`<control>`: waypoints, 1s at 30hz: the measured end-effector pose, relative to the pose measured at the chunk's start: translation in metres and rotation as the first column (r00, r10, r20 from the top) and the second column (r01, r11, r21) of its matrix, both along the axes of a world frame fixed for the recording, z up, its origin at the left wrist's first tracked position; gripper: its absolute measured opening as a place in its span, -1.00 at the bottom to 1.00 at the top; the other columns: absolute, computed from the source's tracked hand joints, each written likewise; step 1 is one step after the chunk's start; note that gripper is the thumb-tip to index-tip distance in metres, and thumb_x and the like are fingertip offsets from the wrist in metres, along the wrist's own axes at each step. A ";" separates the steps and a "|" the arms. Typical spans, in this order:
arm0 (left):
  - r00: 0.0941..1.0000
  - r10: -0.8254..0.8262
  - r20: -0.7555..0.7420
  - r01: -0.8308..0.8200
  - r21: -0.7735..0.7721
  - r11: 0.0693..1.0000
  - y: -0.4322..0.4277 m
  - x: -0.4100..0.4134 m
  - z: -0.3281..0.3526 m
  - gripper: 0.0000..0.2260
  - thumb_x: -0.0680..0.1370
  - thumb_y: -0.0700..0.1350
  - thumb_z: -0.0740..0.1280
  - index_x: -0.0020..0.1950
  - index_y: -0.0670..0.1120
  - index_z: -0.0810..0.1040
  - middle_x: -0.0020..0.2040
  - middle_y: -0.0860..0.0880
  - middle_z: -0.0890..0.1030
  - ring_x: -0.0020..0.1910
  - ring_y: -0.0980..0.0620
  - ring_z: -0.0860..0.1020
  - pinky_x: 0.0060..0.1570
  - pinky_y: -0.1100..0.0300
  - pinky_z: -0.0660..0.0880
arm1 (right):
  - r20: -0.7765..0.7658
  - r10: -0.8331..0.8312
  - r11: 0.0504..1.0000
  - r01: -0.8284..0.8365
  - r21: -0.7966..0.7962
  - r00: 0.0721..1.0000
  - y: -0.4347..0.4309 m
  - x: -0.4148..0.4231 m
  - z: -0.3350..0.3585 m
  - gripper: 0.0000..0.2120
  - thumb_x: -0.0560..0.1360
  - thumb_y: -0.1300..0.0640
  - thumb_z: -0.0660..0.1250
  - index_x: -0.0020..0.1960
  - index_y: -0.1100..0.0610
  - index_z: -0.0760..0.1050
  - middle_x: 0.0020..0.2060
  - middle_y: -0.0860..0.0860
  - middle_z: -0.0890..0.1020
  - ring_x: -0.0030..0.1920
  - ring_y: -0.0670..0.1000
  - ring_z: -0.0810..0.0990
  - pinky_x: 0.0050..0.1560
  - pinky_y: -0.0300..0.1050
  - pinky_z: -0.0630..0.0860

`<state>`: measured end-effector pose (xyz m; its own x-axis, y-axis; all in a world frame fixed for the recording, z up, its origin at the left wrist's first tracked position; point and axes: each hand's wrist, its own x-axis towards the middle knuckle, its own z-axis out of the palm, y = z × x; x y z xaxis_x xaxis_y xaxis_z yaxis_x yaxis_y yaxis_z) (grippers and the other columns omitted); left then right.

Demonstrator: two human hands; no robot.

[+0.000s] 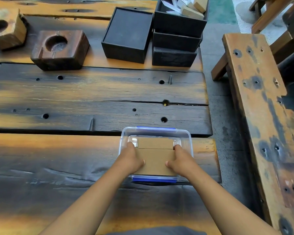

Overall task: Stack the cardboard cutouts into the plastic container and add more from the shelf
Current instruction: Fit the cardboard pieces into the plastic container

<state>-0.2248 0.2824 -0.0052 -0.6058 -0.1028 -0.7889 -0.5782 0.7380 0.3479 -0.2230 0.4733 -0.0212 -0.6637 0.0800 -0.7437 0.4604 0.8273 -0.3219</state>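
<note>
Cardboard cutouts (pixel 155 161) going down into the plastic container (pixel 187 141), held from both sides.

I see the left hand (pixel 131 161) and the right hand (pixel 181 161) both closed on the side edges of the brown stack, thumbs on top, over the clear container at the near right of the bench (pixel 75 102). One piece already lies inside, a little further back. I think the stack can catch on the rim or tilt if one hand lets go first, and then the cutouts would slide out of line.
</note>
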 end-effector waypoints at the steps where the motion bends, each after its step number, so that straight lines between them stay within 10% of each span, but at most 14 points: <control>1: 1.000 -0.010 0.003 0.010 0.000 1.000 0.000 0.000 0.000 -0.42 0.47 -0.03 0.43 0.37 -0.10 0.23 0.25 -0.12 0.51 0.15 -0.13 0.53 0.17 -0.01 0.53 | -0.003 0.013 1.000 -0.013 0.001 1.000 0.000 0.000 0.000 -0.51 0.43 0.08 0.38 0.31 0.07 0.31 0.23 0.11 0.48 0.16 0.13 0.54 0.18 0.05 0.53; 12: 0.978 -0.041 0.202 0.014 0.137 0.990 -0.004 -0.032 -0.002 -0.50 0.41 0.07 0.50 0.18 -0.03 0.33 0.00 -0.01 0.51 -0.08 -0.05 0.52 -0.24 0.07 0.54 | 0.066 -0.040 0.987 0.049 -0.155 0.997 0.004 -0.021 0.002 -0.20 0.27 -0.37 0.35 0.35 0.08 0.37 0.34 0.08 0.42 0.26 0.09 0.51 0.24 0.06 0.51; 19: 0.950 -0.075 0.302 0.018 0.187 0.982 -0.009 -0.043 -0.009 -0.48 0.38 0.08 0.53 0.20 -0.07 0.39 0.15 -0.14 0.57 0.10 -0.17 0.58 0.08 -0.08 0.60 | 0.088 -0.092 0.953 0.113 -0.282 0.992 0.006 -0.025 -0.003 -0.62 0.31 -0.26 0.43 0.06 -0.14 0.55 0.21 0.02 0.57 0.09 0.03 0.62 0.10 0.01 0.62; 30: 0.955 -0.030 0.296 -0.059 0.286 0.956 -0.016 -0.038 -0.018 -0.66 0.34 0.05 0.56 -0.02 0.03 0.50 -0.10 0.07 0.62 -0.17 0.11 0.57 -0.36 0.25 0.41 | 0.142 0.028 0.952 0.016 -0.305 0.990 0.013 -0.028 -0.004 -0.43 0.40 -0.19 0.44 0.32 0.07 0.52 0.24 0.06 0.55 0.18 0.07 0.59 0.19 -0.01 0.57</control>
